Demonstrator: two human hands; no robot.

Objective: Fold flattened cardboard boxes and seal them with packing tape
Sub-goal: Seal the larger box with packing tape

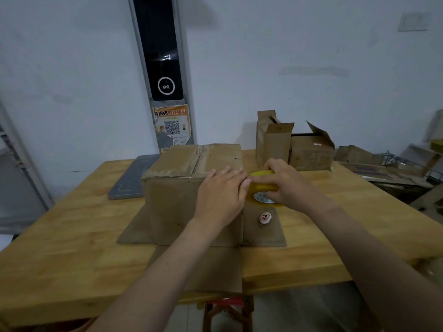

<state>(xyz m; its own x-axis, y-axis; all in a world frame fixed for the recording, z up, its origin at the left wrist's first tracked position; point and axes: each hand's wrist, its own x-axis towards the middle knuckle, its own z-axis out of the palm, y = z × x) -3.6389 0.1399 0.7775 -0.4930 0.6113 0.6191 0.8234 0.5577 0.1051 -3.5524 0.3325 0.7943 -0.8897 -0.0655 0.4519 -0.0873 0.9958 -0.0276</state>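
So, box (172, 200): stood in the middle of the table (72, 236), closed top up, w/ a creased centre seam running front to back. Its lower flaps lay splayed flat on the wood.
Left hand (220, 192): lay flat over the box's near top edge, towards the right corner. Fingers straight, pressing rather than gripping.
Right hand (285, 185): fingers curled round the tape roll (262, 188), held at the box's top right corner and touching the left fingertips.
Tape roll: yellowish, translucent, pale core showing. Prob. light and stiff, but a free end would be sticky and quick to fold on itself. Best taken by the rim or thru the core.
Box feel: wrinkled, worn-looking board, prob. light and empty. I'd guess it would slide or dent under a hard pull, so the flat palm on top looked the right brace.
Step, my guess: starting a strip at that corner edge. Couldn't see a free end of tape.
Right flap (263, 233): a small white-and-red thing (265, 217) sat on it; couldn't tell what.
Behind: two open boxes (311, 152) at the far right, and a grey tray (129, 180) just left of the box.
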